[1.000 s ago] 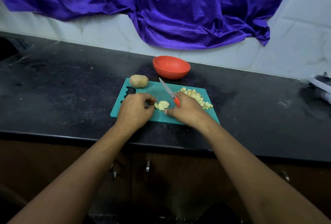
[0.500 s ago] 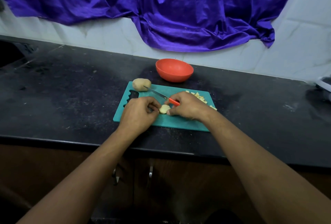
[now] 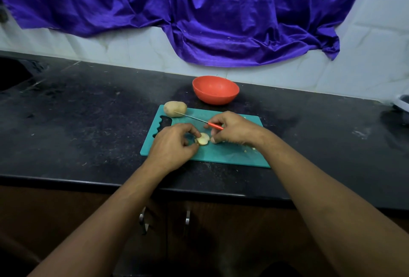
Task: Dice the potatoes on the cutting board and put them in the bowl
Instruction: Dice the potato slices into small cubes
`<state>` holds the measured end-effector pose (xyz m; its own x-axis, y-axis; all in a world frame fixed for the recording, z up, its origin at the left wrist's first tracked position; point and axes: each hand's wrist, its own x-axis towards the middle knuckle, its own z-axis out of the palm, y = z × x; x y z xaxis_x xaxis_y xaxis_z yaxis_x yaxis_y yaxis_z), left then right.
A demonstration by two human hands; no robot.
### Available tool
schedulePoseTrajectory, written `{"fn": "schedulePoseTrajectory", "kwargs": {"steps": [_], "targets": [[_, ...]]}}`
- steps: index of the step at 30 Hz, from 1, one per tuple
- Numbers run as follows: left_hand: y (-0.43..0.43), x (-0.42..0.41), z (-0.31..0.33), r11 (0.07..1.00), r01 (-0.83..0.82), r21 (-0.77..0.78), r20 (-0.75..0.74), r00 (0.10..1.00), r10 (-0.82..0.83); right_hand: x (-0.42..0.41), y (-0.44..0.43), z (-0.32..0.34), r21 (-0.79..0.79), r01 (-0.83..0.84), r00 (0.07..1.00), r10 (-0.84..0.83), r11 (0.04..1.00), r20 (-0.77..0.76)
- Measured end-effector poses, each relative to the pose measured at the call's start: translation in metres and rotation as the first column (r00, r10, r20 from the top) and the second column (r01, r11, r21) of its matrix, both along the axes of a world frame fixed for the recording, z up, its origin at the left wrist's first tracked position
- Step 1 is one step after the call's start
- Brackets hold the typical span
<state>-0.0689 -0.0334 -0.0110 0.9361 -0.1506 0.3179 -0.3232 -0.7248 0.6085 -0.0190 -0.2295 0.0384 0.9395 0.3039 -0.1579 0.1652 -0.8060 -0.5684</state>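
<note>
A teal cutting board [image 3: 228, 155] lies on the black counter. A few stacked potato slices [image 3: 203, 139] sit at its middle, pinched from the left by my left hand [image 3: 173, 146]. My right hand [image 3: 234, 128] grips a small red-handled knife [image 3: 212, 125], its blade pointing left toward a whole unpeeled potato [image 3: 175, 109] at the board's far-left corner; the fingertips touch the slices from the right. My right hand and forearm hide most of the diced potato; a few bits [image 3: 252, 148] show by my wrist. The orange bowl [image 3: 215, 90] stands just behind the board; its inside is not visible.
Black counter [image 3: 88, 126] runs left to a dark sink recess [image 3: 13, 73] and right to a white object [image 3: 401, 102] at the frame edge. A purple cloth [image 3: 199, 11] hangs on the tiled wall behind. Cabinet handles [image 3: 187, 217] sit below the counter's front edge.
The knife has swung from pointing away to lying flat, pointing left. My right hand has moved over the diced pile and closed in on the slices with my left hand.
</note>
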Motion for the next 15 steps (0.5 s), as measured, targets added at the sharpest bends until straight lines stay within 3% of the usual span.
{"fn": "schedulePoseTrajectory", "kwargs": {"steps": [15], "targets": [[0.005,0.006,-0.005,0.994,0.0,-0.113,-0.025,1.0,-0.003,-0.006,0.005,-0.006,0.053,0.016,0.999,-0.015,0.998,-0.035]]}}
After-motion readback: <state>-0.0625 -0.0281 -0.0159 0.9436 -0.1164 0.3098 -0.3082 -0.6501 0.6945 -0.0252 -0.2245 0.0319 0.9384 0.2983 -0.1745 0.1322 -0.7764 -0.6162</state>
